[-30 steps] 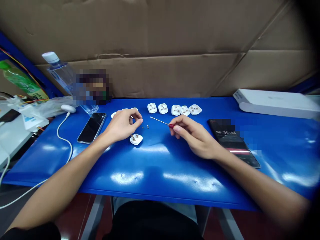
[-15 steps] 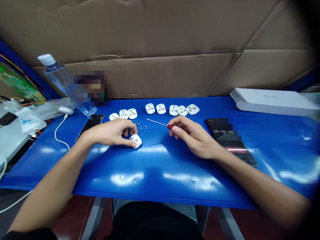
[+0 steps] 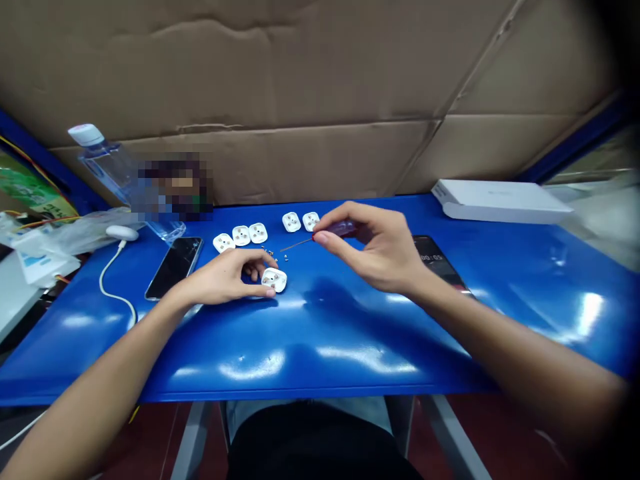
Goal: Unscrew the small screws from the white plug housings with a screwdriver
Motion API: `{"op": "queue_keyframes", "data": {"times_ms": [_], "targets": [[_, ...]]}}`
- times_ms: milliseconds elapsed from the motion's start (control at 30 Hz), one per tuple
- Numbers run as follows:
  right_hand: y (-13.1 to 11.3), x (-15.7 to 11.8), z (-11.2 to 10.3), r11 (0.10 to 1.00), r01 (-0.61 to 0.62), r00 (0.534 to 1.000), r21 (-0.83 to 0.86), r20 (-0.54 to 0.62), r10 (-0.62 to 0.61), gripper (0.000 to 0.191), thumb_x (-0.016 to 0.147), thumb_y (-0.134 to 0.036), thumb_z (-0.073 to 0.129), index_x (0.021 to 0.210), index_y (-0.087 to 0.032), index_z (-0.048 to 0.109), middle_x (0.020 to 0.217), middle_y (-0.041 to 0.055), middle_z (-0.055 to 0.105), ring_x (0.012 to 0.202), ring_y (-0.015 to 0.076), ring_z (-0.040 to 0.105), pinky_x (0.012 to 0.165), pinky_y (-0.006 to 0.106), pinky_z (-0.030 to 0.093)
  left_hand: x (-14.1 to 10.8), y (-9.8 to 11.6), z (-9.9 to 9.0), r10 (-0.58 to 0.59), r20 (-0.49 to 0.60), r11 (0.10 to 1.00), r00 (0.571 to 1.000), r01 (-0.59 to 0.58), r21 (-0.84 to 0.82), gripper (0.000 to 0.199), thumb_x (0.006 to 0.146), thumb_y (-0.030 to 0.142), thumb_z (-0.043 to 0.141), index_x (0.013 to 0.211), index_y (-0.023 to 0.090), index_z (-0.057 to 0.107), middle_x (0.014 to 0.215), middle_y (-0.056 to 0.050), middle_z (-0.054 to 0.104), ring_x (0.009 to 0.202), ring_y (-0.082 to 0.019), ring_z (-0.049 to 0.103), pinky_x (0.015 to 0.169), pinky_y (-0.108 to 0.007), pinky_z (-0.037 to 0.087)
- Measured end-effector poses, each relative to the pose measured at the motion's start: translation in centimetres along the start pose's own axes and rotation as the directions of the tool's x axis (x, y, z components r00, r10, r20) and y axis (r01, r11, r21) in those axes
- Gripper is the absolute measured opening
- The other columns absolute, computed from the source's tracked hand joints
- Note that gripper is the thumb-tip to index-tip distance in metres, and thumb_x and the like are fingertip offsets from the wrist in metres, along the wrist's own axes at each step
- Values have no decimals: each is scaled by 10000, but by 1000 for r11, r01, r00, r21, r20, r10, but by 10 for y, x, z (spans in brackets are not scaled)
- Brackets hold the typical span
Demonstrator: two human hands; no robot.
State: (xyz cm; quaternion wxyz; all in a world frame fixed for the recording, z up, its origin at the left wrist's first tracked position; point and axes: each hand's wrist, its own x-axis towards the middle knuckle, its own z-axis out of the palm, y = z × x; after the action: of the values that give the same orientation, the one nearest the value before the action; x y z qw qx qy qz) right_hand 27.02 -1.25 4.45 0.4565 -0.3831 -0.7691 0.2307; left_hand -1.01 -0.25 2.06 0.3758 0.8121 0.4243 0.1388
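Observation:
My left hand has its thumb and fingers around a white plug body, which lies on the blue table top with metal parts showing in its face. My right hand pinches a small screwdriver with a red handle, its thin shaft pointing left over the table. Its tip is just above several tiny metal screws scattered near the left hand. A row of white plug bodies lies behind the hands. My right hand hides part of that row.
A black smartphone lies left of my left hand, and a second phone showing a timer lies partly behind my right hand. A white cable, a water bottle, a white box and a cardboard wall surround the table.
My right hand has lifted and moved left with the screwdriver, now covering the right end of the plug row. My left hand has closed around the plug body. The view has tilted slightly.

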Motion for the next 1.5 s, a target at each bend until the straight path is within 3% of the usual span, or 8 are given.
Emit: {"op": "queue_keyframes", "data": {"times_ms": [100,267,500,667,833,1067,1267,1500], "targets": [[5,-5,11,999,2,1000,32,-4,-2,120,954,-360,725,950,-241,741,922,23,782,805,196,722,711,345,596,-1,1,-2,-27,39,997,999,30,-72,383,891,508,765,1143,220,750,957,-34,756,881,-208,702,780,-306,526],[15,-18,17,1000,-24,999,20,45,23,64,956,-318,723,946,-256,735,905,27,783,767,196,716,668,340,576,2,4,3,-89,26,981,996,92,-170,371,844,504,813,1046,197,761,805,-30,737,758,-193,681,663,-284,496],[17,-28,24,998,36,999,-48,7,-36,117,1008,-355,655,996,-255,716,905,31,783,786,207,725,726,364,584,2,6,7,-110,-25,988,994,107,-110,356,941,526,698,1095,215,774,851,-30,751,783,-185,681,727,-300,505],[18,-32,21,993,80,997,-86,-6,-81,85,1025,-330,631,1055,-269,683,967,42,787,861,223,751,752,369,598,-3,4,-2,-35,62,999,997,36,-12,501,828,525,830,1235,248,735,991,-34,717,889,-198,647,798,-310,514],[15,-36,20,985,149,986,-87,90,-141,99,1032,-344,624,1070,-274,683,963,36,792,825,217,754,738,359,607,-3,-3,-3,71,98,997,993,-73,22,545,830,463,851,1317,269,701,1187,-52,712,885,-184,612,838,-320,518],[16,-35,23,971,200,966,-131,192,-173,139,1047,-354,588,1084,-253,675,966,47,793,794,216,751,719,353,614,5,-6,14,2,-132,999,991,4,42,451,854,508,815,1213,243,748,873,-1,716,731,-165,615,682,-286,458],[20,-35,24,987,120,987,-108,119,-107,116,1047,-356,596,1095,-276,665,994,43,788,860,228,763,766,363,618,5,-5,17,26,-153,997,988,-15,74,421,848,480,831,1190,241,773,837,11,709,690,-144,585,652,-274,425],[22,-34,26,982,161,980,-94,136,-148,98,1041,-337,604,1078,-266,660,953,32,782,791,212,746,712,350,607,4,-5,16,21,-145,999,989,-15,38,410,830,476,854,1158,242,780,828,15,707,691,-146,588,644,-266,425]]}}
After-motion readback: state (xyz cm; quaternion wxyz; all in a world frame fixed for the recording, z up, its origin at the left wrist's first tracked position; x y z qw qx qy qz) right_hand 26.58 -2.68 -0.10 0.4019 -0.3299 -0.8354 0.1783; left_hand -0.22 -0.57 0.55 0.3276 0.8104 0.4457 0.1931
